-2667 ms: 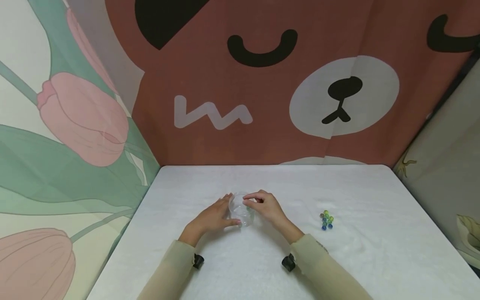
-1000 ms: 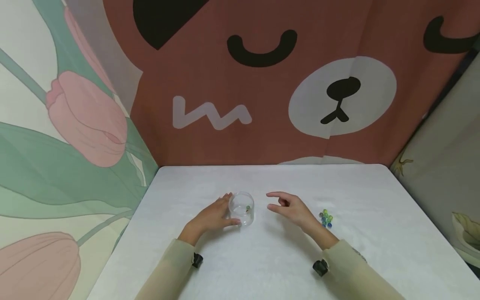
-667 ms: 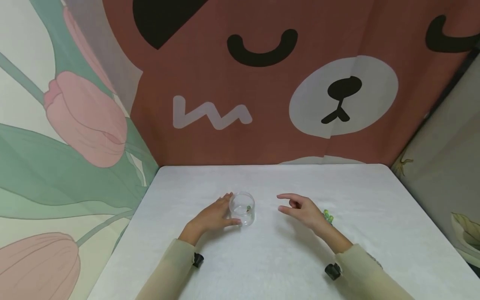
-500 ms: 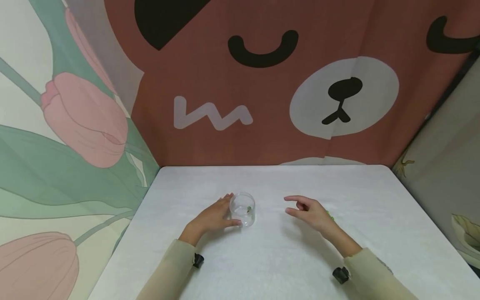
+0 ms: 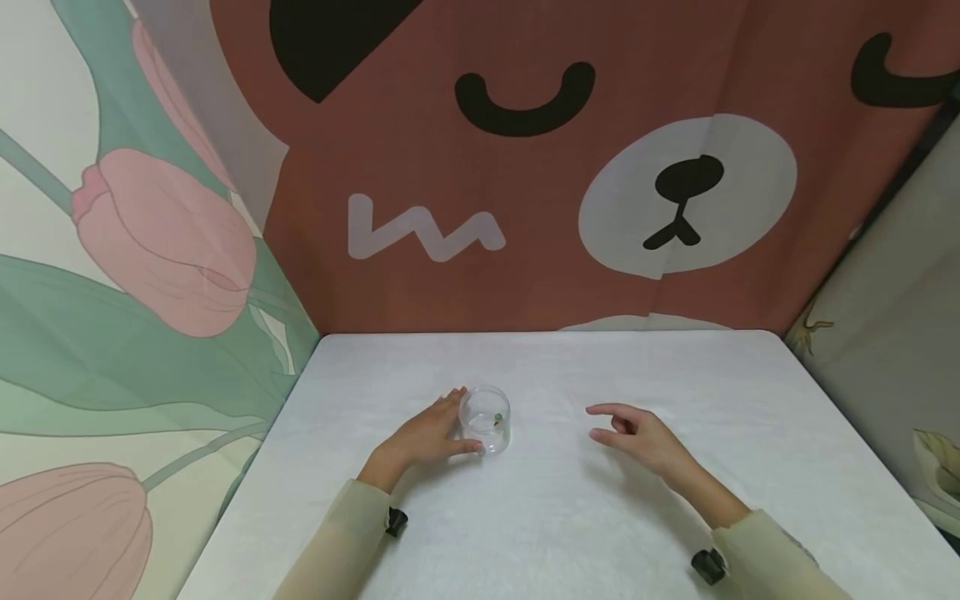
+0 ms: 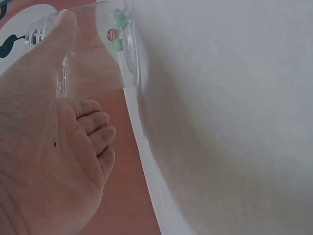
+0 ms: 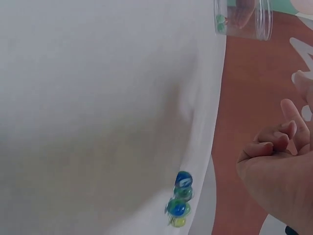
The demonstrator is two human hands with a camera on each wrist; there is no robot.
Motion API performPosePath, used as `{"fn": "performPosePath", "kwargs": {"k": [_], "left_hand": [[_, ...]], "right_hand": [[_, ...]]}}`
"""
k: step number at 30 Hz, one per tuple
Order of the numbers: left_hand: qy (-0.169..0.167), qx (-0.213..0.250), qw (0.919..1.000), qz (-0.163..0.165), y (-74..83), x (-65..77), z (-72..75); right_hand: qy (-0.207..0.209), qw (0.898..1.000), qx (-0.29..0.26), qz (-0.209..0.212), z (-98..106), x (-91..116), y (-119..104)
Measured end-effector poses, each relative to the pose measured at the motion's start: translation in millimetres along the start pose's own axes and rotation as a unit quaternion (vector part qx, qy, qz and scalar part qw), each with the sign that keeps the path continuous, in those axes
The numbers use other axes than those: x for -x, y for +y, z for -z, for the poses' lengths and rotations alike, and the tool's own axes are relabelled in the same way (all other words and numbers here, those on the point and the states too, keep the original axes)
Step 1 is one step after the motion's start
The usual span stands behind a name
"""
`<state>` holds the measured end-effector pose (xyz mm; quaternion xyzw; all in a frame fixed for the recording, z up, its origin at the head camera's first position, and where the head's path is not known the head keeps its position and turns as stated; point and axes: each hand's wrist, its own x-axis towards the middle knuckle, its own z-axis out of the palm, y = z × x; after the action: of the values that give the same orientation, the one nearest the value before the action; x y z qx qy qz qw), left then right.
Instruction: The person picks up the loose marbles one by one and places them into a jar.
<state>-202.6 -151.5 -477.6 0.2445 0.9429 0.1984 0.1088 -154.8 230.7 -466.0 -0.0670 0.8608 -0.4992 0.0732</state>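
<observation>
Evidently, the left hand (image 5: 427, 431) steadies the clear jar (image 5: 477, 410), its grip curled around the jar's left side with the thumb at the front. The jar stands upright on the white surface (image 5: 525, 517), with at least 3 marbles (image 6: 119, 20) at its base, green and reddish. The right hand (image 5: 648, 439) hovers well apart from the jar; its grip holds nothing that shows, index finger and thumb parted. Loose marbles (image 7: 179, 207) lie bunched on the surface in the right wrist view, but none show in the head view, probably because that hand blocks them. Reaching blind could knock the bunch apart, since smooth glass rolls easily. An off-centre pinch could squirt 1 marble away, and a bump could tip the jar if the left grip slackens.
</observation>
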Motion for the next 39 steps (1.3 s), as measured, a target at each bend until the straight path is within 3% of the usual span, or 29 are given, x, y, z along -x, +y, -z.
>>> {"fn": "performPosePath", "kwargs": {"k": [11,26,34,39], "left_hand": [[0.001,-0.002,1.0,-0.002,0.8,0.8,1.7],[0.004,0.007,1.0,-0.002,-3.2,-0.1,-2.1],[0.002,0.008,1.0,-0.003,-2.2,0.2,-1.8],[0.002,0.014,0.9999,0.001,-0.6,0.9,-1.9]], "right_hand": [[0.019,1.0,0.015,-0.004,11.8,11.2,9.1],[0.011,0.999,0.029,-0.013,33.2,28.0,23.8],[0.008,0.998,0.028,-0.055,45.2,35.1,34.4],[0.011,0.998,0.038,-0.058,49.8,39.2,42.1]]}}
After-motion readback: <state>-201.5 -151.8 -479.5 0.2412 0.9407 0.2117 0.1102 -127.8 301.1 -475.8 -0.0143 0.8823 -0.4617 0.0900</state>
